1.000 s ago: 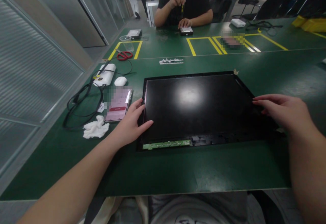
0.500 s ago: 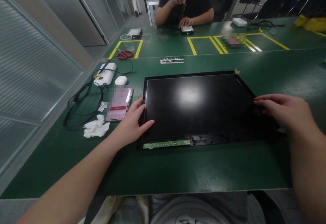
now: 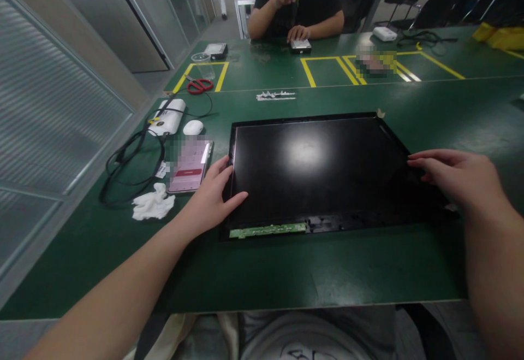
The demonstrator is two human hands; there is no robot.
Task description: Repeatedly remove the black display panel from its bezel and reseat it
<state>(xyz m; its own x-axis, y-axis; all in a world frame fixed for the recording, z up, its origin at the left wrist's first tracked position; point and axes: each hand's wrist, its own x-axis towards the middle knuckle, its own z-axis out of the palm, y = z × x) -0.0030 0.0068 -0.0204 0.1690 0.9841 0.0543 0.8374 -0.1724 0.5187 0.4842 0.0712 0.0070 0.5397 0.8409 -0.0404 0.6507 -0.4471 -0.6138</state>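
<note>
A flat black display panel point(image 3: 278, 177) lies face up on the green table, inside a black frame. A narrow green circuit board point(image 3: 268, 230) is set along its near edge, at the left. My left hand point(image 3: 210, 196) rests at the panel's left edge, open, its thumb stretched over the dark surface and its fingertips on the frame. At the right edge, my right hand point(image 3: 460, 177) is closed in a pinch on the frame; its lower fingers are partly hidden.
Left of the panel are a phone point(image 3: 190, 166), crumpled tissue point(image 3: 153, 202), a white case point(image 3: 193, 127), a white power bank point(image 3: 167, 117), black cables point(image 3: 110, 169) and red-handled scissors point(image 3: 200, 86). White scraps point(image 3: 276, 96) lie beyond. Opposite, a person point(image 3: 298, 7) touches a hard drive point(image 3: 301, 46).
Both hands keep their places on the panel. The view has shifted very slightly. In the background, a walking person's legs have moved.
</note>
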